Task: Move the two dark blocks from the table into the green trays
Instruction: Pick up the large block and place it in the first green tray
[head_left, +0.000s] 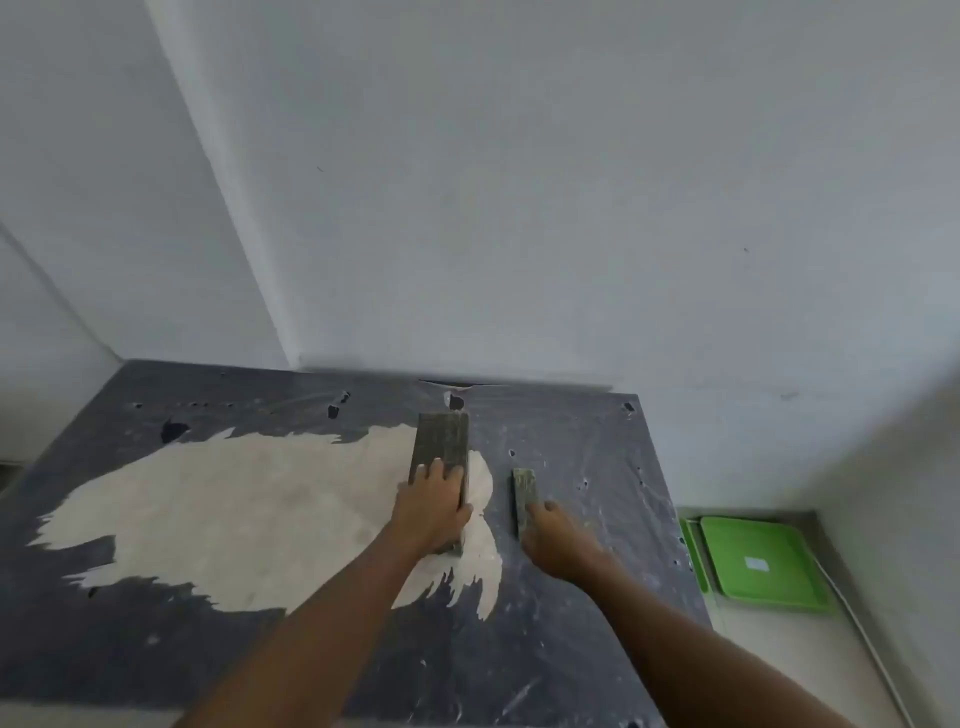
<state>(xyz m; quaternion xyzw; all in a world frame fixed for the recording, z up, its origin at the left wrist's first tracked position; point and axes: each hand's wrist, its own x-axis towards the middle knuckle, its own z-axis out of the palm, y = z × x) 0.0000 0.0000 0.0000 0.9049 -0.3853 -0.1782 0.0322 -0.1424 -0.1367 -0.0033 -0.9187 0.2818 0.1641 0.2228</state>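
Left hand: the left hand (435, 506) lies over the near end of the wide block (441, 441), fingers on top and thumb at the right side; it seems to grip the block, but how firmly I cannot tell
Right hand: the right hand (553, 540) touches the near end of the narrow block (523, 491); whether its fingers are closed around the block I cannot tell
Wide block: dark, on the table (156, 649), half on the pale patch (249, 514) of the surface; its long side runs away from the person, toward the wall (519, 208)
Narrow block: just beside the wide one, to the right, apart from it; it lies in the same direction, long side pointing to the wall
Green trays: the green trays (763, 564) are on the floor, lower than the table, past its right edge; one tray lies flat and a second one shows its rim at the left of it
Direction of the move: the trays are to the right and a little nearer than the blocks; the right hand is the nearer one, the left hand must go across
Edges: the right table edge stands between the blocks and the trays, so I think the blocks must be lifted over it and then lowered
Free room: no object lies on the table between the blocks and that edge; the wall is close behind the far ends of the blocks
Stage: both blocks are on the table, none is in a tray yet
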